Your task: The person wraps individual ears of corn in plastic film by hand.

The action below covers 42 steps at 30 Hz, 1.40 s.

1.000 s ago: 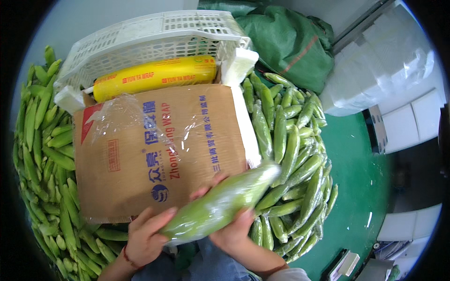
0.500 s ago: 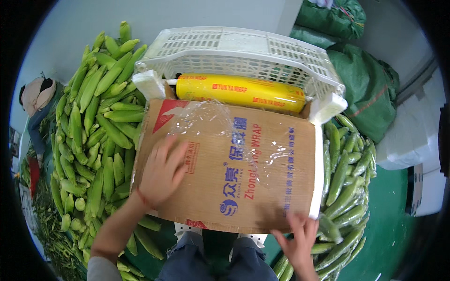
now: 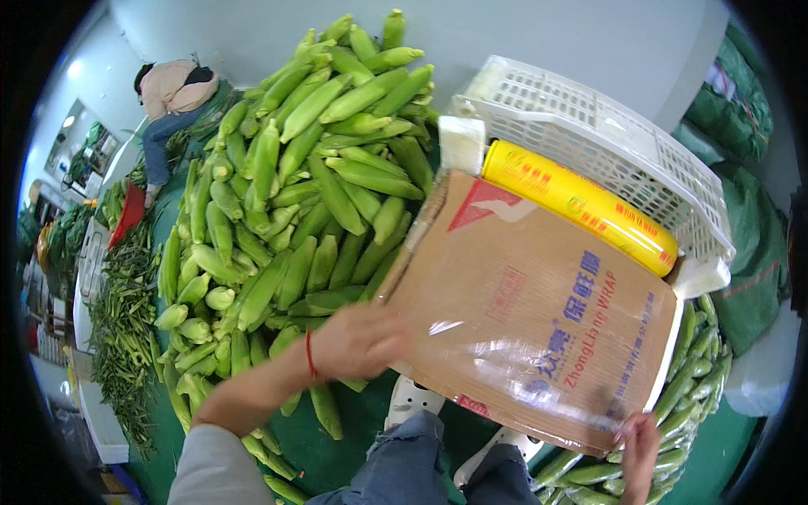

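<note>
A brown cardboard sheet [image 3: 497, 244] with blue and red print lies tilted in front of me, over a white plastic crate [image 3: 581, 109]. Behind it rests a yellow roll of cling film [image 3: 581, 206]. Clear, shiny cling film [image 3: 450, 325] catches the light along the cardboard's near half. My left hand [image 3: 362, 341], a red string on its wrist, is closed beside the near left edge; motion blur hides what its fingers hold. At the near right corner, the fingers of my right hand [image 3: 640, 442] pinch together on the film's edge.
A big heap of green corn cobs [image 3: 295, 194] lies to the left. Film-wrapped green vegetables [image 3: 690, 370] are piled at the right, below green sacks [image 3: 749, 244]. Far left, a person [image 3: 177, 93] bends near a red container [image 3: 128, 217] and loose greens [image 3: 126, 337].
The view has turned left, so the crate appears farther right. My left hand has left the cardboard top for its near left edge and closed. My right hand has closed at the near right corner.
</note>
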Tool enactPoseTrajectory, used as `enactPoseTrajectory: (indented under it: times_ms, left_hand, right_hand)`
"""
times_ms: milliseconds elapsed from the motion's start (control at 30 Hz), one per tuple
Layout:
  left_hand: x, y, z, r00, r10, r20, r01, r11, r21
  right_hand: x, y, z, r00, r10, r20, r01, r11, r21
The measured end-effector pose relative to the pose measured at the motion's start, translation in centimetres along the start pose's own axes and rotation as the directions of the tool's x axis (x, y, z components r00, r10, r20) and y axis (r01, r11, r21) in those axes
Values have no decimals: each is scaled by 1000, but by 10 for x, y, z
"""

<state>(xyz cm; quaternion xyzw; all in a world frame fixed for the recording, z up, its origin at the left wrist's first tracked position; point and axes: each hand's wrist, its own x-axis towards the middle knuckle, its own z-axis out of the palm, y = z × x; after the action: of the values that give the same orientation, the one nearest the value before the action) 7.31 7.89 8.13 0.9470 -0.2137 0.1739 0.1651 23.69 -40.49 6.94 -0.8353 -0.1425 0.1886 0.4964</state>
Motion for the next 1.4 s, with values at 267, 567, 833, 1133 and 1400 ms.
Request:
enactPoseTrajectory:
  times_ms: [267,567,833,1133,1400]
  left_hand:
    - [-146,-59,63,542,-837,-69,823,513,242]
    - [-210,-74,84,304,-948,99,823,313,473]
    - [12,71,7,792,-611,-6,610,792,-13]
    - [133,61,58,880,-94,465,173,976,-130]
    - [35,84,46,822,-559,113,560,828,25]
  right_hand:
    - [-28,-37,46,978,-109,177,157,945,-286]
    - [-20,-30,44,988,47,144,16,913,-408]
    - [-30,-23,43,995,27,93,21,877,-480]
    - [-7,-66,63,991,23,-131,38,897,440]
    - [92,-46,97,755,-653,55,483,497,-721]
